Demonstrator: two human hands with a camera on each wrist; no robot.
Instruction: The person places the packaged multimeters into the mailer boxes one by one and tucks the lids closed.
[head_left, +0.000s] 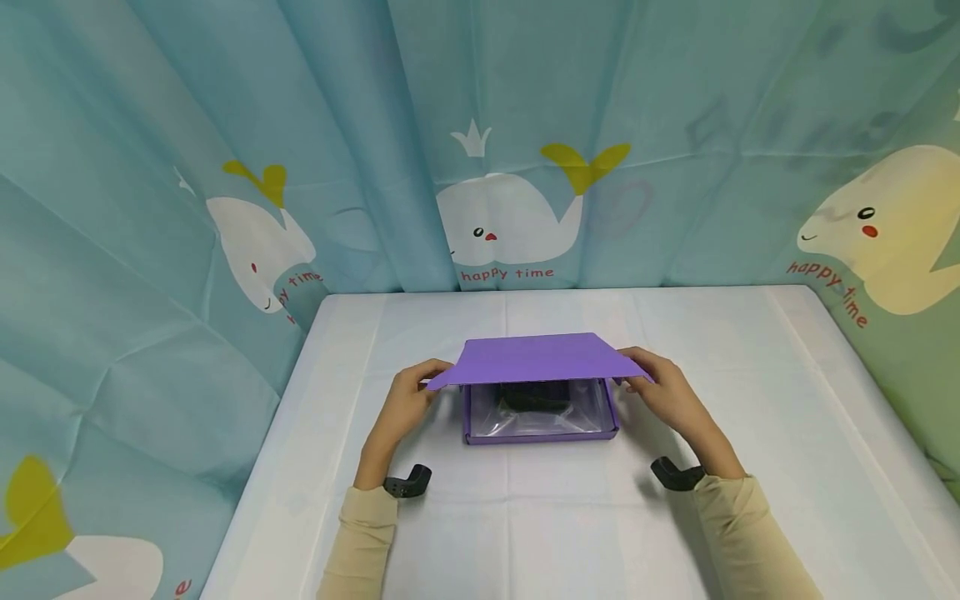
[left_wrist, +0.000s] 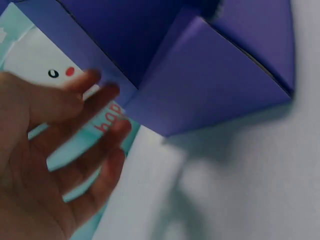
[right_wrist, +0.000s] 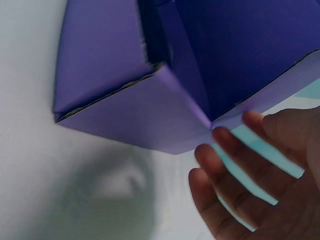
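Observation:
A purple cardboard box sits on the table with its lid tilted part way up. Inside, clear plastic wrap shows with a dark item under it; what that item is stays unclear in the lid's shade. My left hand is at the lid's left corner, and the left wrist view has its fingertips spread beside the side flap. On the other side my right hand reaches the lid's right corner, fingertips loosely extended right at the flap's edge.
A white cloth covers the table. Behind and at the sides hangs a blue-green curtain printed with whales. Each wrist wears a black strap piece.

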